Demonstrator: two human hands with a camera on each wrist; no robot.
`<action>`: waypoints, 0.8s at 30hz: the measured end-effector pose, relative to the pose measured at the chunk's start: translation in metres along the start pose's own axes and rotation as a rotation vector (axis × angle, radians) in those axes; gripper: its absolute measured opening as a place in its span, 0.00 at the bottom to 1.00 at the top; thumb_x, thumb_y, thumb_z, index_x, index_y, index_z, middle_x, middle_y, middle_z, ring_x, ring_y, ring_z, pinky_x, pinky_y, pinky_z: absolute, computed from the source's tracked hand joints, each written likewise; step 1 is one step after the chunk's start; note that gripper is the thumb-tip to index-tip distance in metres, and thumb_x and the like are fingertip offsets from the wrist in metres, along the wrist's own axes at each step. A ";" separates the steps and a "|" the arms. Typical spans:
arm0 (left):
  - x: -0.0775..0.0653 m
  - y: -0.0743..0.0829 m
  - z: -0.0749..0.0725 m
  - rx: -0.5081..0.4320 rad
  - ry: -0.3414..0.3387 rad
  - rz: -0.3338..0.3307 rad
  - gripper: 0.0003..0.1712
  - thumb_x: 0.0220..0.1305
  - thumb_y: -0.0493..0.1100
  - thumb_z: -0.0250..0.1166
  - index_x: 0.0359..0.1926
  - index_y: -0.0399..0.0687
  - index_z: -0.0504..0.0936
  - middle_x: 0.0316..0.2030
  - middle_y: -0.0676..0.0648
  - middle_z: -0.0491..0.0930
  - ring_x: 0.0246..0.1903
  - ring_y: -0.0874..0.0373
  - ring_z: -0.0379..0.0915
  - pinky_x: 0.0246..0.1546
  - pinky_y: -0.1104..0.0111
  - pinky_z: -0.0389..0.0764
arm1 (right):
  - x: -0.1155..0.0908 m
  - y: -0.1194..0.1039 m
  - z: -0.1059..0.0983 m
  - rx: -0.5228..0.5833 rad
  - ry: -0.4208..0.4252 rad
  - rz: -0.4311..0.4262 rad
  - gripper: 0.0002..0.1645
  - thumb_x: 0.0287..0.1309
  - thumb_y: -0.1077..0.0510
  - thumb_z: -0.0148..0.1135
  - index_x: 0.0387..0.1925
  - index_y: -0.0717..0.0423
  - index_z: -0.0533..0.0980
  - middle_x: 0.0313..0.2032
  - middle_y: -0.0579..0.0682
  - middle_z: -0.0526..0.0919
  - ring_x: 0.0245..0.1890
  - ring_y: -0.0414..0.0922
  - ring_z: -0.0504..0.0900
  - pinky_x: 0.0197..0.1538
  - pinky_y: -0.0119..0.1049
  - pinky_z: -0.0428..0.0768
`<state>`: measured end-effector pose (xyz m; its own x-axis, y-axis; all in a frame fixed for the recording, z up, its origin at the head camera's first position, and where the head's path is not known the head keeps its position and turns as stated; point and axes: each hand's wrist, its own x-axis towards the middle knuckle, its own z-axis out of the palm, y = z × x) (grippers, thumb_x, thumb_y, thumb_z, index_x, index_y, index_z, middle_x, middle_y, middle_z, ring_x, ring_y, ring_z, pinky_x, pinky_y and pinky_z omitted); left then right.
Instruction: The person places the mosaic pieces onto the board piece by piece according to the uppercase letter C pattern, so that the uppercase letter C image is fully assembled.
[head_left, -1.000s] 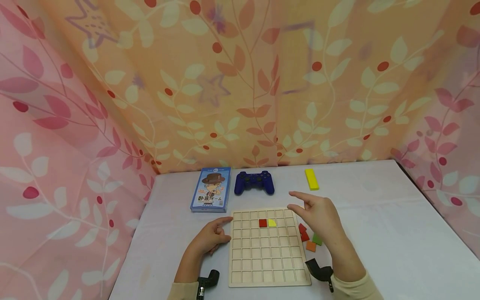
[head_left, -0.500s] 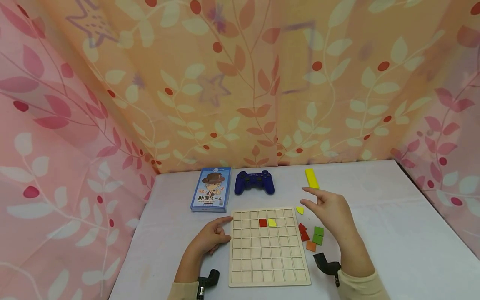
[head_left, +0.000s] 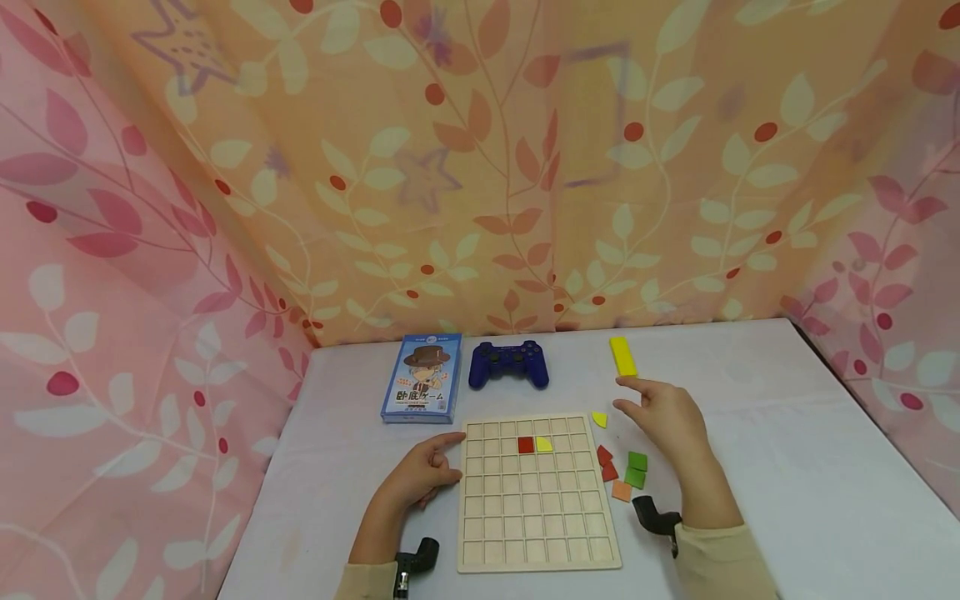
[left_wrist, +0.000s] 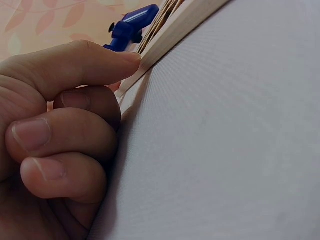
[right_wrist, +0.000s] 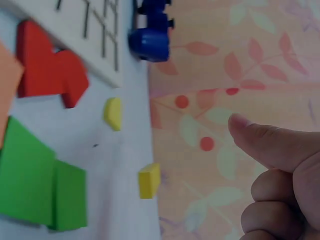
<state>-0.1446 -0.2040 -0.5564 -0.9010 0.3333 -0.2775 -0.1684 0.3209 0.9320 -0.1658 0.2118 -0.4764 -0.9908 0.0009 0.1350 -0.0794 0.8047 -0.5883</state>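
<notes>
At table, touches board with left hand, thumb and forefinger wide. Hovers right hand near yellow block, fingertips narrowly parted.

Left hand: left index finger and left thumb extended, set apart; remaining left fingers fold toward the palm. Right hand sits farther forward, right index finger and right thumb parted. Both forearms slant inward.
</notes>
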 end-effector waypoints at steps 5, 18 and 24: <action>-0.001 0.002 0.000 -0.003 -0.001 -0.003 0.40 0.59 0.33 0.72 0.73 0.47 0.71 0.15 0.53 0.69 0.06 0.63 0.57 0.07 0.71 0.63 | 0.009 0.012 0.018 -0.020 -0.076 0.014 0.25 0.60 0.52 0.73 0.58 0.53 0.84 0.19 0.46 0.69 0.23 0.46 0.68 0.29 0.39 0.65; 0.000 0.000 0.001 -0.005 0.001 0.002 0.40 0.60 0.33 0.72 0.73 0.47 0.71 0.15 0.53 0.70 0.06 0.63 0.57 0.07 0.71 0.62 | 0.012 0.024 0.041 -0.039 -0.203 0.098 0.24 0.62 0.55 0.70 0.59 0.54 0.83 0.48 0.59 0.86 0.43 0.56 0.79 0.49 0.55 0.78; -0.001 0.000 0.001 -0.013 0.010 -0.002 0.40 0.59 0.33 0.73 0.72 0.48 0.72 0.15 0.53 0.69 0.06 0.63 0.57 0.07 0.71 0.62 | 0.015 0.028 0.051 -0.031 -0.260 0.080 0.27 0.60 0.55 0.71 0.61 0.55 0.82 0.51 0.61 0.85 0.37 0.52 0.77 0.44 0.50 0.77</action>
<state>-0.1437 -0.2035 -0.5568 -0.9047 0.3236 -0.2769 -0.1751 0.3100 0.9345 -0.1886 0.2042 -0.5321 -0.9888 -0.0838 -0.1231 0.0002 0.8261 -0.5635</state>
